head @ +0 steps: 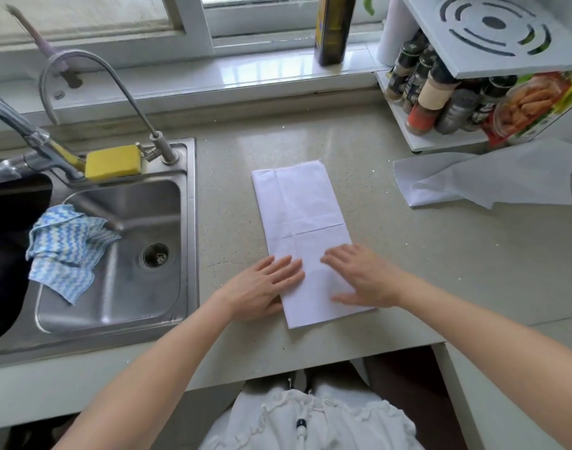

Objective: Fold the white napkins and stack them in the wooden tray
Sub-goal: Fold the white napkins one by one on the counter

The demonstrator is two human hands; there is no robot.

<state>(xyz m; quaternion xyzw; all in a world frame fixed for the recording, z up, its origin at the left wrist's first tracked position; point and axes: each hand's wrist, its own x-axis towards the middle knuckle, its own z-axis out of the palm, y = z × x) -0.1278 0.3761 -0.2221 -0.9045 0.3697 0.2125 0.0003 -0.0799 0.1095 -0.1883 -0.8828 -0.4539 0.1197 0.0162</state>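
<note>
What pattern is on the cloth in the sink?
Blue and white zigzag stripes on the cloth, seen in the head view.

There is one camera, and it sits on the person's head. It looks forward and down, from above the counter (408, 254). It is close, so both arms reach in from the bottom edge. The view is very wide and bends things near the sides. The sink (115, 254) is on the left, the spice rack (440, 144) is at the top right, and the window sill (245, 73) runs along the top.
</note>
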